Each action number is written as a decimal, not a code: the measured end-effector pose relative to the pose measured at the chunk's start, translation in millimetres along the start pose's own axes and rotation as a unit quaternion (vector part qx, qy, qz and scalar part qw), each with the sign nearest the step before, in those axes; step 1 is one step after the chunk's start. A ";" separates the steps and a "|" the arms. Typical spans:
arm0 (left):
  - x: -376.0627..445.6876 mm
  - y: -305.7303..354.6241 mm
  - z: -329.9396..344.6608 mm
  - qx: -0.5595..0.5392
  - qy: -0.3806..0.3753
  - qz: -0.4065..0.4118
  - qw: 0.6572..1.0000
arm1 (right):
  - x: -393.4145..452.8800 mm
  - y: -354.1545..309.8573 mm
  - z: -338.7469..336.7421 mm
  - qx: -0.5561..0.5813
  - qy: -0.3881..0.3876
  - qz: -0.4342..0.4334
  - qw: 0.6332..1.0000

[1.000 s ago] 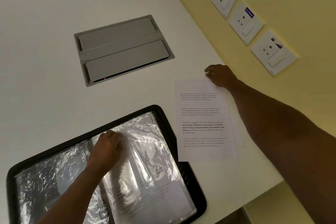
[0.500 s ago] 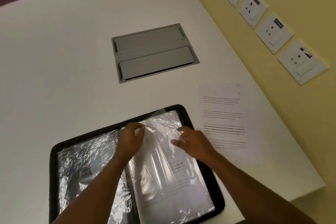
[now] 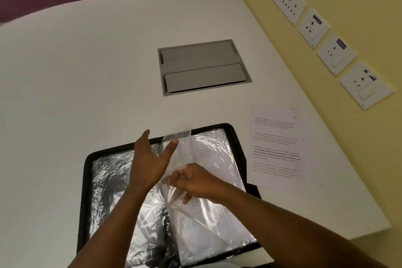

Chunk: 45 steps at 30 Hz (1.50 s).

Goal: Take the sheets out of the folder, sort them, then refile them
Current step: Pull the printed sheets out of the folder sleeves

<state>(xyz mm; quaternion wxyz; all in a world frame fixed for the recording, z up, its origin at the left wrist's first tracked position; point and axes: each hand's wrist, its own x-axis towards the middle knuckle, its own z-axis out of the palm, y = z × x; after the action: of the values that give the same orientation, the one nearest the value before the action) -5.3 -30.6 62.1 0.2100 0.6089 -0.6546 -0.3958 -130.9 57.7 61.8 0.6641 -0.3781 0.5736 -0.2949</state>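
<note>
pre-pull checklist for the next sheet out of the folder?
1. Folder open flat on table: ok.
2. Plastic sleeve mouth lifted by left hand: ok.
3. Right hand pinching the sheet inside: cannot tell, glare hides it.
4. Removed sheet lying right of the folder, out of the way: ok.
5. Sleeve free of tears: cannot tell.

Grey hatch point(image 3: 203, 67) in table point(image 3: 76, 72); wall sockets point(image 3: 336, 54).

White table point(image 3: 87, 72) with grey inset hatch point(image 3: 203, 67); black folder point(image 3: 86, 180) — shiny clear sleeves point(image 3: 208, 220); white sheet point(image 3: 276, 148), black print — yellow wall point(image 3: 359, 159).
</note>
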 end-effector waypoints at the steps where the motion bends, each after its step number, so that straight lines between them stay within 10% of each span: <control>1: -3.4 0.8 -10.0 0.005 -0.023 -0.033 0.999 | 3.6 -9.0 8.7 0.007 -0.019 -0.008 1.000; 11: -5.2 -58.5 -77.9 0.152 -0.007 -0.123 0.981 | 34.3 -17.3 63.4 -0.128 -0.144 -0.010 0.981; 20: 4.0 -131.7 -85.7 0.097 0.133 -0.254 0.953 | 24.1 67.0 -17.2 -0.401 0.216 -0.013 0.890; 24: 2.0 -104.6 -55.7 0.104 0.253 -0.107 0.956 | 27.1 94.3 -58.7 -0.509 0.260 0.017 0.821; 30: 7.4 -59.7 15.6 0.140 0.021 0.136 0.981 | 42.4 84.8 -96.9 -0.533 0.259 0.027 0.805; 34: 22.4 -57.2 47.7 0.236 -0.156 0.126 0.951 | 50.1 78.7 -113.6 -0.520 0.257 0.037 0.814; 45: 57.7 -63.6 72.7 0.332 -0.187 0.139 0.914 | 62.6 80.5 -132.9 -0.454 0.293 0.019 0.841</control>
<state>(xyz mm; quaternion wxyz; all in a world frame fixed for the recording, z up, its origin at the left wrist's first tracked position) -30.0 -63.6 -42.6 -0.0778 0.4608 -0.8539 -0.2292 -254.7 27.7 -47.0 0.2240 -0.5224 0.8182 -0.0860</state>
